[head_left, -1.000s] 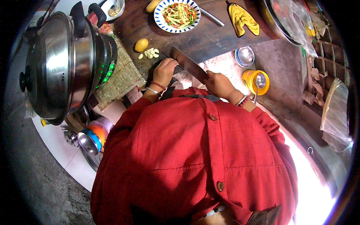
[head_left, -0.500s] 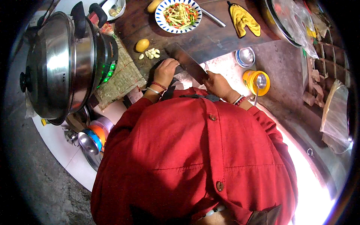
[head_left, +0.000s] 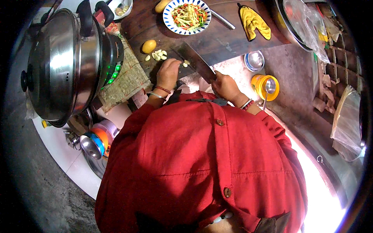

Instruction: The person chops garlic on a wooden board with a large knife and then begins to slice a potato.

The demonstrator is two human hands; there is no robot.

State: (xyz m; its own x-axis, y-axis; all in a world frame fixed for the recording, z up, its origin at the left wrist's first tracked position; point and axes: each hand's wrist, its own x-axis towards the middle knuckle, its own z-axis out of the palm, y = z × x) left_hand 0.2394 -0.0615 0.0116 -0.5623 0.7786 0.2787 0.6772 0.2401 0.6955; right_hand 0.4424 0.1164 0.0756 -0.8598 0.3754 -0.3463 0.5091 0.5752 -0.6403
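Note:
My right hand (head_left: 226, 87) grips the handle of a broad cleaver (head_left: 195, 60), its blade slanting away to the left over the dark wooden board. Between the blade and my left hand (head_left: 168, 73) lie a few pale garlic pieces (head_left: 186, 63). The left hand rests on the board with its fingers curled together; whatever may be in them is hidden. Just beyond it sits a small pile of garlic cloves (head_left: 158, 55), with one clove lying apart. A yellow potato-like vegetable (head_left: 149, 46) is behind the pile.
A blue-patterned plate (head_left: 166, 20) of shredded vegetables stands at the back, beside a yellow cloth (head_left: 254, 23). At left is a large steel pot (head_left: 58, 66) on a lit cooker. To the right are a steel bowl (head_left: 255, 60) and a yellow tub (head_left: 258, 83) with a ladle.
My left hand has moved left, away from the blade, and its fingers have curled. Garlic pieces now show beside the cleaver. My right hand keeps its grip nearly in place.

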